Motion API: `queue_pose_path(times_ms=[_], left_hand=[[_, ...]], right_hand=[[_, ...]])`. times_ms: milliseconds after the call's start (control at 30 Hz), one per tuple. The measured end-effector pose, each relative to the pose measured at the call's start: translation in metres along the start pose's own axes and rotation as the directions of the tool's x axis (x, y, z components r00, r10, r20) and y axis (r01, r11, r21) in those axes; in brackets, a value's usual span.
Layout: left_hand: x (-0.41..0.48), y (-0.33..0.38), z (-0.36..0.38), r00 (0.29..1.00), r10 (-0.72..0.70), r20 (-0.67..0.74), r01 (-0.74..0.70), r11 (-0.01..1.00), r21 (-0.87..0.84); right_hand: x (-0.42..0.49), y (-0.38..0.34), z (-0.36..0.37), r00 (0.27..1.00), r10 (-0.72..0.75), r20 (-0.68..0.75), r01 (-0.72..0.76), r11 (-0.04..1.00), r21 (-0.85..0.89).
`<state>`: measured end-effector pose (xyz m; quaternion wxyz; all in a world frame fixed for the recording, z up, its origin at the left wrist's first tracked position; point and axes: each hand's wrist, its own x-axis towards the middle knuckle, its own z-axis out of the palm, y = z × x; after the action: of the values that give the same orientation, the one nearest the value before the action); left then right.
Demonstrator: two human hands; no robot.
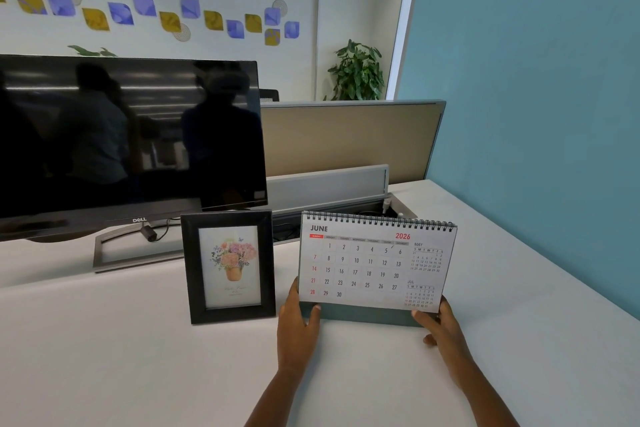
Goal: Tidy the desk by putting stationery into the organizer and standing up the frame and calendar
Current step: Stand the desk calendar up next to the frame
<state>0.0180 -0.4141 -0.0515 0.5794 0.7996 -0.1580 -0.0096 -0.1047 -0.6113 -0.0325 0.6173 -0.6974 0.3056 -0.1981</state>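
OK, calendar [377,260]: upright, spiral binding on top, June 2026 page facing the camera; slightly skewed, right side further back; teal base along the bottom edge, down at the surface [104,357]; cannot tell if its weight is on the surface or in the hands
left hand [298,329]: at the calendar's lower left corner; thumb on the front by the bottom edge, the other fingers [294,291] run up the left edge and behind the card; holding the calendar
right hand [443,333]: at the lower right corner; thumb on the front face under the small July grid, the rest wrapped behind; one fingertip shows below the base; holding the calendar
frame [228,267]: black, standing upright on the surface just left of the calendar; flower-pot print faces the camera; not touching the calendar or either hand
monitor [128,142]: dark screen, behind and left of the frame; its lower right corner sits just above the frame's top; grey open stand [104,253] on the surface
partition [346,139]: beige panel behind the surface; grey hinged cable-tray lid [329,184] open in front of it, behind the calendar
plant [356,73]: green, beyond the partition
blue wall [536,80]: runs along the right edge of the surface
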Motion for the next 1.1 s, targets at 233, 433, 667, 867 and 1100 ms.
queue_pose_path(times_ms=[233, 433, 667, 867, 1100], left_hand=[[0.000, -0.003, 0.001, 1.000, -0.005, -0.030, 0.004, 0.999, -0.037], [0.000, -0.006, 0.002, 0.999, -0.010, -0.033, 0.008, 0.998, -0.059], [-0.006, -0.007, 0.002, 0.999, 0.004, -0.047, -0.006, 1.000, -0.027], [-0.015, -0.004, 0.001, 0.999, -0.020, -0.051, 0.020, 1.000, 0.005], [-0.040, -0.004, -0.006, 0.998, -0.058, -0.036, 0.057, 0.998, -0.021]], right_hand=[[-0.003, -0.001, 0.001, 0.998, -0.053, -0.043, 0.055, 0.997, 0.047], [0.000, 0.003, 0.001, 0.994, -0.091, -0.065, 0.095, 0.994, 0.061], [0.003, 0.011, 0.001, 0.984, -0.096, -0.148, 0.109, 0.990, 0.084], [0.000, 0.012, 0.003, 0.950, -0.125, -0.287, 0.147, 0.987, 0.057], [-0.030, 0.004, 0.013, 0.848, -0.089, -0.523, 0.104, 0.995, 0.000]])
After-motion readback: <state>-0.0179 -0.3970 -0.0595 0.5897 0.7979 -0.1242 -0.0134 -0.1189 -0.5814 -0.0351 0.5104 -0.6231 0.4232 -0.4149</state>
